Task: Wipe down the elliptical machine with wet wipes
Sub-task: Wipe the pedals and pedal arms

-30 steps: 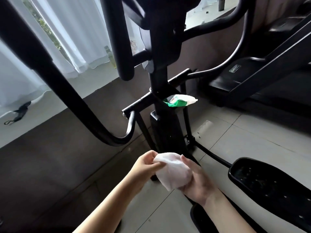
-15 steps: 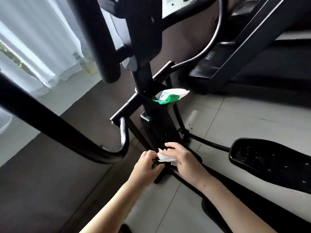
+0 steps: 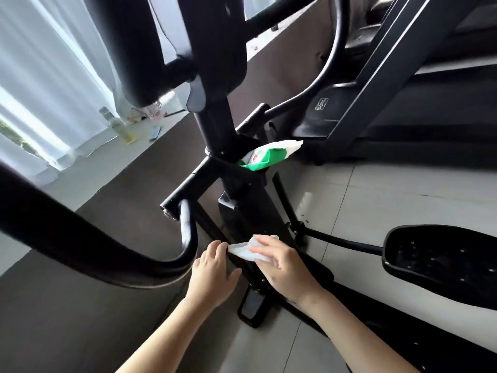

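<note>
Down low on the elliptical machine (image 3: 243,208) now, and the wipe (image 3: 242,251) is on the black casing at the foot of the centre post. The right hand (image 3: 285,267) has its fingers laid flat over the wipe and presses it against the casing. The left hand (image 3: 212,273) is loose with the thumb spread wide, gripping nothing, and its fingertips touch the frame just at the wipe's left edge. The pack of wipes (image 3: 269,154) sits tucked in the holder on the post above (handy for a refill).

I'd call this the opening of the wiping step for the lower body. The handlebar (image 3: 80,243) and the pedal (image 3: 441,262) don't look tended to, though the picture can't settle that. The next move probably calls for firm, even pressure from the right palm and a stroke along the casing. The left hand should brace the frame or get clear of the path.
</note>
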